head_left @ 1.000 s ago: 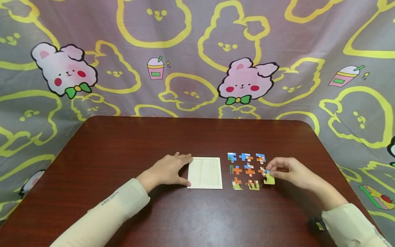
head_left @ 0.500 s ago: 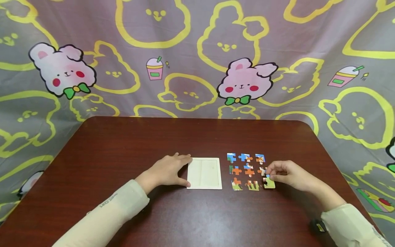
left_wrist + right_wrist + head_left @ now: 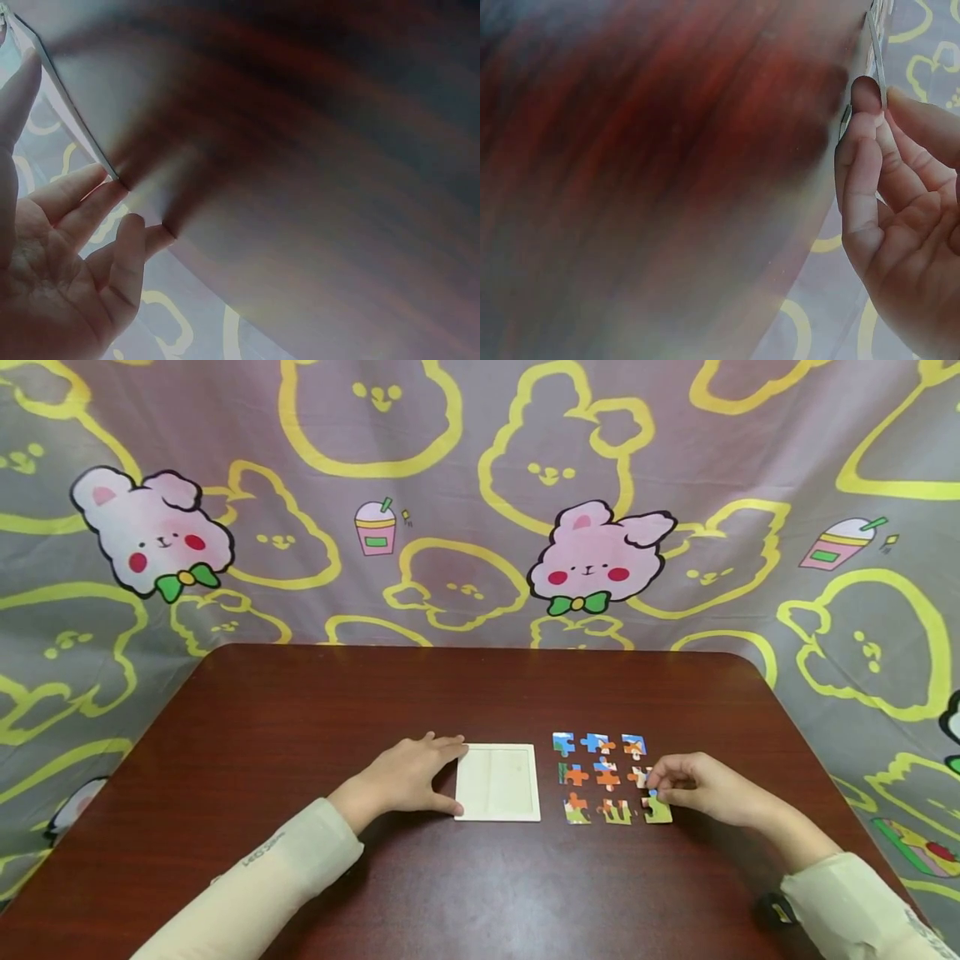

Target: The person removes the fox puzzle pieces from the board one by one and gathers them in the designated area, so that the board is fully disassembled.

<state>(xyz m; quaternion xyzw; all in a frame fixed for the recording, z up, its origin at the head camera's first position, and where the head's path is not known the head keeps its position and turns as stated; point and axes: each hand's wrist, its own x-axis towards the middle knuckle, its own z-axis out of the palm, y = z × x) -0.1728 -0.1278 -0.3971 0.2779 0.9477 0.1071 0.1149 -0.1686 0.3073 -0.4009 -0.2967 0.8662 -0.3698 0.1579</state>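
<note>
My left hand (image 3: 405, 772) lies spread at the left side of a shallow cream puzzle tray (image 3: 498, 817). Its thumb touches the tray's near left corner and a finger its far left corner; in the left wrist view those fingers (image 3: 79, 201) meet the tray's thin edge. To the right of the tray, puzzle pieces (image 3: 606, 775) with an orange animal, blue sky and green grass stand in loose rows. My right hand (image 3: 705, 785) pinches a green puzzle piece (image 3: 658, 812) at the near right of these rows. In the right wrist view that piece (image 3: 878, 64) appears edge-on between thumb and finger.
All of this is on a dark reddish-brown table (image 3: 450, 693). A patterned curtain (image 3: 465, 502) with rabbits hangs behind and beside it. A small black object (image 3: 774, 908) shows by the right sleeve (image 3: 851, 902).
My right hand has brought the green piece slightly toward the near side and right, so it is now in line with the near row. My left hand and the tray have stayed put.
</note>
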